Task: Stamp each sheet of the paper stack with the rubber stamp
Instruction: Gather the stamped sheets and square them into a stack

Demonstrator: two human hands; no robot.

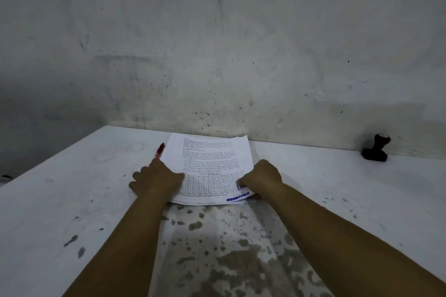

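Our right hand [261, 177] pinches the white printed paper stack's [210, 164] near corner, left hand [156, 179] flat on it, while the black rubber stamp [376, 149] stands well off right.

Dim, flat, cool light; no clear source. Left of frame darkest. Soft shadow beneath the forearms. Slightly blurred overall; wide-angle bowing at the edges. No glare.

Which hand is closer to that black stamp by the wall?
The right hand, at the paper stack's right corner. The left hand is farther, across the stack from the stamp.
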